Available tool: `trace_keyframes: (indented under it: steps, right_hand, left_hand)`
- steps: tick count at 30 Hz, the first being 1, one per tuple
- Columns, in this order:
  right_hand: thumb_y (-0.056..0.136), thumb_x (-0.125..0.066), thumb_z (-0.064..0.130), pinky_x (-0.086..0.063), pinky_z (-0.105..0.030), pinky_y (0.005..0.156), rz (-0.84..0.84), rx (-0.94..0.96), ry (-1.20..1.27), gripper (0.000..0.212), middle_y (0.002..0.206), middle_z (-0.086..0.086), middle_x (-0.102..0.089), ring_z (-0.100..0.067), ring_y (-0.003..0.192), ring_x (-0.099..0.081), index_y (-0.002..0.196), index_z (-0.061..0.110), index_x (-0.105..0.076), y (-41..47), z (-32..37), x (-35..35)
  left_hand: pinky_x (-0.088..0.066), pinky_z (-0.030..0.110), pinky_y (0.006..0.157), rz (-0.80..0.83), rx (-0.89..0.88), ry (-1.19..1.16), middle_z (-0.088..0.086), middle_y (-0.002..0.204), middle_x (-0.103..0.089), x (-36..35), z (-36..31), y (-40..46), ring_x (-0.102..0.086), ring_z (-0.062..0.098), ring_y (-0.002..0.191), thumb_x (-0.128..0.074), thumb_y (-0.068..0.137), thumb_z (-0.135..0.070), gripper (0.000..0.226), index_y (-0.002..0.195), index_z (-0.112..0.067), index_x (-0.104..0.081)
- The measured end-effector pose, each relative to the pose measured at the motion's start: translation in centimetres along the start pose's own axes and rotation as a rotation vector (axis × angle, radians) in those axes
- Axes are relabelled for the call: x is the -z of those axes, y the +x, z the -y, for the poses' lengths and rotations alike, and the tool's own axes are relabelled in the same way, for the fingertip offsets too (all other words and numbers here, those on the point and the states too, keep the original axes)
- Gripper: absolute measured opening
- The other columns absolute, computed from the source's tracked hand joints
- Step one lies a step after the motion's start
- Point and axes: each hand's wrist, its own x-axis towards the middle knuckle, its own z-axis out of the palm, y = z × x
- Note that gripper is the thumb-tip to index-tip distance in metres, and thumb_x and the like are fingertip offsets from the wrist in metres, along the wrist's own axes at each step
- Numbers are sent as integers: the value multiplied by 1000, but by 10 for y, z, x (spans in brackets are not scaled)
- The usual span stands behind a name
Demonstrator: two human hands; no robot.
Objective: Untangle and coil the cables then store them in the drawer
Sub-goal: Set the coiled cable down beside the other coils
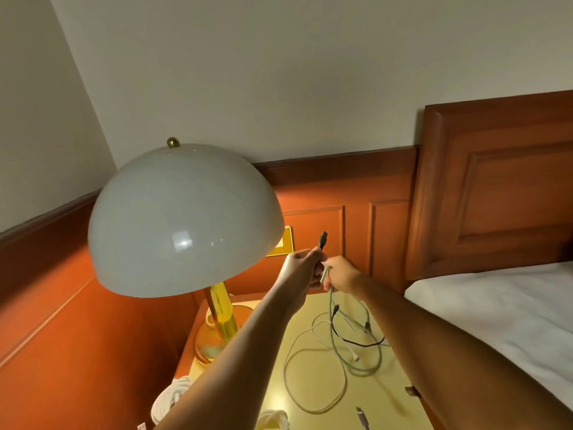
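Cables [338, 352] tangled beside lamp [186, 218]; both hands' fingers [316, 259] pinch green cable [331, 293].

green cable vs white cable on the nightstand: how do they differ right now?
The green cable is lifted at one end, pinched by the right hand; the white cable lies wholly on the nightstand, untouched. The green cable is pale green and crosses a black cable; the white cable is white and spreads in a wider loop. Both are loose and uncoiled.
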Motion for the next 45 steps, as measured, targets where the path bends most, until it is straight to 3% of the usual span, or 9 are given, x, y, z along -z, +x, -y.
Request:
trace_keyframes:
  steps: [8,11,15,20,23,30,34,39,45]
  right_hand:
    - [97,-57,34,-53,-40,89,-71,169,-163,24,102,-6,-69,-23,92,-64,99,13,-68,-6,47,42]
    - [93,-64,31,-50,-38,93,-112,281,-232,26,111,-5,-69,-21,101,-63,105,9,-70,-21,62,53]
    - [91,-65,13,-44,-30,90,-162,397,-308,10,106,-1,-70,-16,102,-60,94,11,-74,-39,79,57]
    - [93,-58,4,-40,-23,83,-150,452,-474,17,107,1,-66,-13,101,-57,97,13,-72,-68,88,53]
    - [94,-54,5,-38,-22,78,-88,444,-539,18,86,13,-56,-9,91,-51,91,16,-69,-97,93,51]
    - [101,-43,15,-35,-18,59,-71,309,-370,25,91,5,-57,-4,73,-48,112,14,-66,-173,71,30]
    - [101,-46,13,-34,-12,47,-146,267,-124,18,70,3,-55,-7,55,-45,108,17,-62,-201,31,0]
    - [99,-54,24,-42,-29,58,-190,232,57,15,64,3,-59,-10,60,-51,86,21,-62,-216,-8,-26]
    - [101,-48,16,-36,-18,58,-154,200,133,26,53,16,-55,0,53,-46,83,27,-63,-209,-28,-32]
  left_hand:
    - [-29,21,51,34,-32,176,-2,63,-40,7,22,-28,-33,9,55,-44,102,-25,29,88,-9,-64]
    - [-30,21,52,52,-19,252,-1,66,-41,7,28,-37,-35,9,57,-44,102,-25,28,87,-13,-64]
    - [-40,18,53,72,16,281,3,71,-58,7,30,-47,-50,10,58,-40,104,-21,27,88,-9,-58]
    - [-45,20,58,25,58,209,6,78,-69,8,31,-60,-64,14,64,-33,106,-17,28,96,-6,-57]
    - [-46,21,63,-28,94,186,5,80,-70,8,35,-67,-66,13,71,-33,106,-16,29,103,-5,-60]
    - [-51,29,71,-125,87,-210,9,86,-74,13,38,-81,-70,21,80,-39,104,-15,32,96,-3,-67]
    - [-53,30,75,-98,125,-416,12,85,-73,9,32,-91,-71,22,82,-45,102,-12,26,97,0,-67]
    - [-55,30,76,-61,128,-552,17,96,-71,-3,22,-102,-71,27,90,-43,101,-7,23,102,4,-64]
    - [-54,32,74,-3,188,-792,16,87,-73,-17,5,-103,-72,26,81,-29,102,-5,32,100,2,-60]
